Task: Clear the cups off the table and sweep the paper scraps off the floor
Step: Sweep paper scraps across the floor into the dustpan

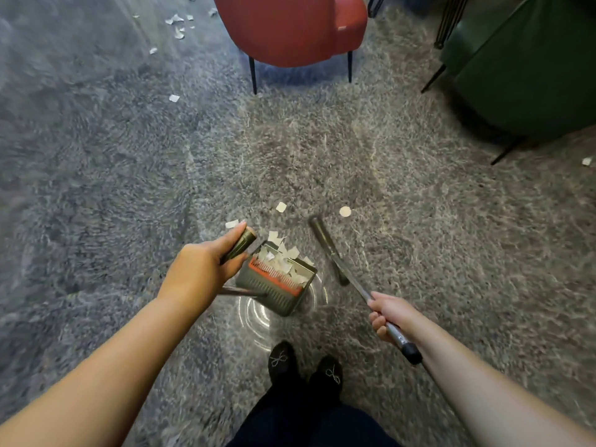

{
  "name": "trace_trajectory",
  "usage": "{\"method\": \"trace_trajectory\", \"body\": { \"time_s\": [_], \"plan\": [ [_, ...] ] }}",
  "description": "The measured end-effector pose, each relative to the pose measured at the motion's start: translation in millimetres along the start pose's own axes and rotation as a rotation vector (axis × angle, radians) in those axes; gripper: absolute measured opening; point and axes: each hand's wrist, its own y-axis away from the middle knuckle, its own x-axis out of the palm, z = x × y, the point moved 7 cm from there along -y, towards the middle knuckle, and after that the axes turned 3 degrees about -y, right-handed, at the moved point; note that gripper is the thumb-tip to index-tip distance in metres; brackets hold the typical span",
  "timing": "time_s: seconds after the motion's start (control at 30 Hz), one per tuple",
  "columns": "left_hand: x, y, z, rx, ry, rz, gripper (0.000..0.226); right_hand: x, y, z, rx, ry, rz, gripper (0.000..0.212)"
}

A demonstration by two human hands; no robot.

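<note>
Sweeping step: left hand (pixel 206 266) grips the dustpan (pixel 277 279) handle, right hand (pixel 387 314) grips the broom (pixel 335 256); next, brush the 2 scraps (pixel 281 207) at frame centre in.

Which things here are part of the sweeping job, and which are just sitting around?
Part of the job: dustpan, held by the left hand; broom, held by the right hand; paper scraps on the floor.

Just around: red chair; green chair.

Both bare forearms reach forward and down, the left hand (pixel 200 269) and right hand (pixel 388 314) apparently each curled tight.
</note>
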Motion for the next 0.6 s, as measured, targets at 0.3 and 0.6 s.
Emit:
{"method": "trace_trajectory", "body": {
  "time_s": [0.3,0.6],
  "plan": [
    [-13,-46,22,0.028,0.002,0.1,0.058,65,6,34,-0.025,0.181,0.078,0.049],
    [-26,-47,35,0.084,0.033,0.019,0.064,43,21,58,-0.118,0.086,0.037,0.052]
  ]
}}
